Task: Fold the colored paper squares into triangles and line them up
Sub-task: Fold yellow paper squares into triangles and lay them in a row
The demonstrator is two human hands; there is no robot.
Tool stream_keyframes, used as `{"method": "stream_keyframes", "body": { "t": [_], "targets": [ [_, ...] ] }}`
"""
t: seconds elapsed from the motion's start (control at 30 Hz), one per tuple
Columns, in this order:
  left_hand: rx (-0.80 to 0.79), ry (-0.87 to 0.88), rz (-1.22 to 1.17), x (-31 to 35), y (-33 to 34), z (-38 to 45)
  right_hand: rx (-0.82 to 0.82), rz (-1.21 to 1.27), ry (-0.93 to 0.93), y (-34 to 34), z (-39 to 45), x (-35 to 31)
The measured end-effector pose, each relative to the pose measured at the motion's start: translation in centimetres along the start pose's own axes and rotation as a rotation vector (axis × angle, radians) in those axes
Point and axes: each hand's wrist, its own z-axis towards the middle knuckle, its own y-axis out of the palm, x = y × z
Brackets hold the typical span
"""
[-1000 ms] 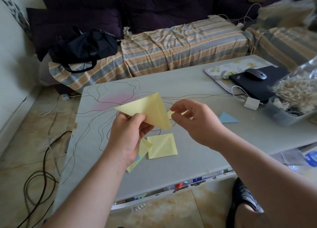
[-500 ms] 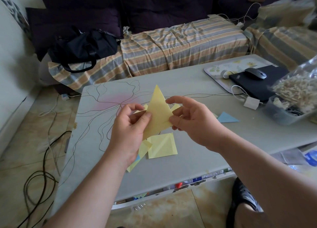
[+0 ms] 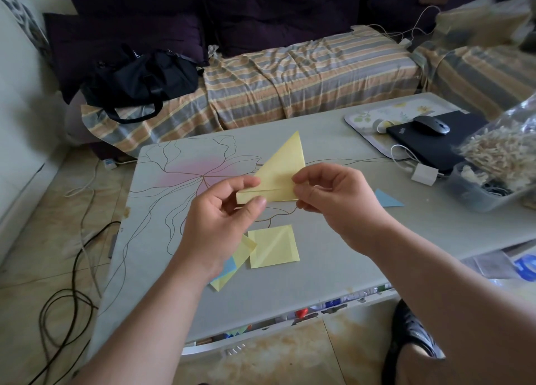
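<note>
Yellow paper, folded into a triangle, sits between your two hands at the centre of the frame, held up above the table. Your left hand pinches its lower left corner between thumb and forefinger, and your right hand pinches its lower right edge with curled fingers. Half a second ago the triangle stood nearly upright with its tip pointing straight up; now its long base lies almost level and the tip leans toward the upper right. A second ago only your left hand held it, with the point aimed left, while your right hand hovered beside it with something small and yellow at its fingertips (too small to name).

Below your hands, a yellow square with a diagonal crease lies flat on the table, in the same spot as before. Just left of it, partly under your left wrist, lies a yellow and blue folded piece, also unmoved. A blue triangle rests on the table right of your right hand, well apart from the yellow pieces.

At the right of the frame sit a black laptop with a mouse on it and a white charger. A black bag rests on the striped sofa at upper left.
</note>
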Motion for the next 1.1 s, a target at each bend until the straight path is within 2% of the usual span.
{"method": "stream_keyframes", "body": {
  "t": [0.13,0.3,0.47,0.73,1.1],
  "targets": [
    [-0.025,0.106,0.186,-0.1,-0.6,-0.2,0.005,0.064,0.022,0.0,0.0,-0.2],
    [0.027,0.162,0.24,-0.2,-0.8,0.0,-0.033,0.047,0.028,0.0,-0.2,-0.4],
    [0.043,0.174,0.266,-0.1,-1.4,0.1,-0.105,-0.075,-0.029,-0.3,-0.6,-0.5],
    [-0.005,0.23,0.253,0.3,-0.5,-0.5,-0.053,-0.138,-0.118,0.6,-0.7,-0.4],
    [0.005,0.195,0.112,0.7,0.4,-0.7,-0.068,-0.172,-0.187,0.8,-1.0,-1.0]
  ]
}}
